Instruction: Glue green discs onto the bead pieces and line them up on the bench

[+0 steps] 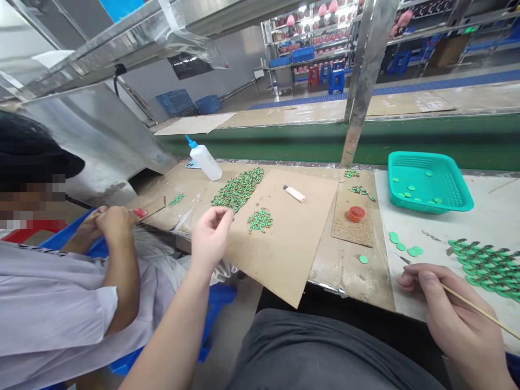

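Observation:
My left hand [212,235] is closed in a pinch above the cardboard sheet [280,260], and whatever its fingertips may hold is too small to make out. Just beyond it lies a large pile of tiny green and orange pieces [239,188], with a smaller heap [260,220] to its right. My right hand [455,309] is closed around a thin paintbrush [473,307] with a wooden handle; the dark tip points away to the left. Near that tip lie several flat green discs [401,247]. Rows of green discs topped with small dark figures [487,265] stand beyond my right hand.
A red cup [356,214] rests on a brown textured board [352,234]. A green basket [430,181] holds several discs. A white bottle [206,162] with a blue nozzle leans at the back. On my left sits a co-worker [60,303], hands at a small red thing [140,212].

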Motion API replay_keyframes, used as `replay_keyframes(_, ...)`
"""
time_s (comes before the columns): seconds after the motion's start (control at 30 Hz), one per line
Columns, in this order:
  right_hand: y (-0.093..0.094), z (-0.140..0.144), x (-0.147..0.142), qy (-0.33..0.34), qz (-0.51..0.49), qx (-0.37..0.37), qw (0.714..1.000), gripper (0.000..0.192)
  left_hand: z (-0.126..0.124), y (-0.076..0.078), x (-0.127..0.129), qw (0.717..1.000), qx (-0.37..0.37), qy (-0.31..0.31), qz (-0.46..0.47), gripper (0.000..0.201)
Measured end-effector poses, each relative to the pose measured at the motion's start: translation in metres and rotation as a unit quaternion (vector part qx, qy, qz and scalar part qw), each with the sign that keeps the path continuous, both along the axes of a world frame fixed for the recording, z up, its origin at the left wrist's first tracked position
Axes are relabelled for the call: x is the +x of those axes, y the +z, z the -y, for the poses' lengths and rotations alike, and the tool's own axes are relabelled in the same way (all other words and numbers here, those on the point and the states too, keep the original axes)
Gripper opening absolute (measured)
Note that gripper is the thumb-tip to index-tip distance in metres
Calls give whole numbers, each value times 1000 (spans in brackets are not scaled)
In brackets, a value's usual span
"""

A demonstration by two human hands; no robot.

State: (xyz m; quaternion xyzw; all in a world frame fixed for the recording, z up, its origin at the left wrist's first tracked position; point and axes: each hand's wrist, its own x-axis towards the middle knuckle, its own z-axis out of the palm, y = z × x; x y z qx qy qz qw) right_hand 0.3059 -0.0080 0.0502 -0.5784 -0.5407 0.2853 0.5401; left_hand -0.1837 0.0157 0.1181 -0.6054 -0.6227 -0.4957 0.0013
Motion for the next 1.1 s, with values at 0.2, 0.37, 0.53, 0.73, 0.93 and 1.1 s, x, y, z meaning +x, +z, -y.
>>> replay_keyframes(0.2,-8,-4,6,31,-4,-15,999,54,79,-21,-6,970,-88,-134,-185,59)
replay_keyframes(0.37,5,-7,-7,42,-23,-2,999,57,79,-46,1,903,22,-190,-384,85)
replay_keyframes(0.53,13,-8,-13,60,-18,13,998,61,66,-49,36,905,42,-167,-389,91)
replay_keyframes(0.73,12,-1,-18,49,-25,1,998,57,42,-54,62,926,33,-154,-342,60)
replay_keyframes(0.93,7,8,-18,14,-13,-38,999,57,51,-53,69,935,-53,-149,-317,42)
replay_keyframes(1.1,2,9,-13,-9,6,-76,997,55,57,-45,46,955,-135,-95,-246,36)
